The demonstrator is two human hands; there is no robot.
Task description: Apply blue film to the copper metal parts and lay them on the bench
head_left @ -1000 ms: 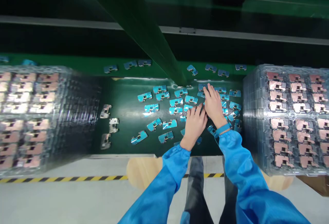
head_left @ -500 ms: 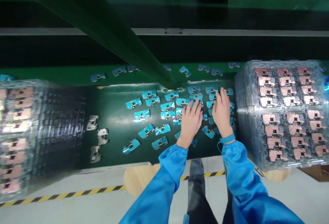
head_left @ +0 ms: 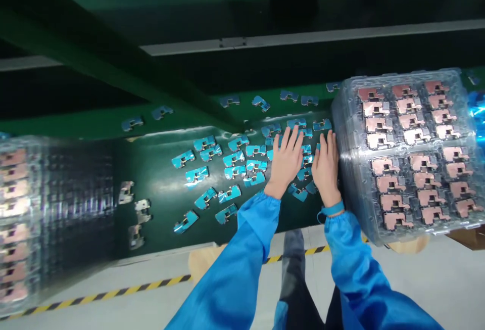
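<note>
Many small blue-filmed metal plates with notched outlines lie scattered over the green work surface. My left hand rests palm down on a cluster of them, fingers spread and pointing away from me. Beside it my right hand lies with outstretched fingers over more plates, close to the side of a tall stack of clear plastic trays. Both hands partly hide the plates under them. The top tray holds copper-coloured plates in rows.
Another stack of clear trays stands at the left, with copper-coloured plates on top. Near it lie three silvery plates. A green slanting post crosses in front. More blue plates lie on the green strip behind.
The view has shifted slightly. My left hand has moved forward and right over the plates, its fingers spreading. My right hand has moved right, nearer the right tray stack.
</note>
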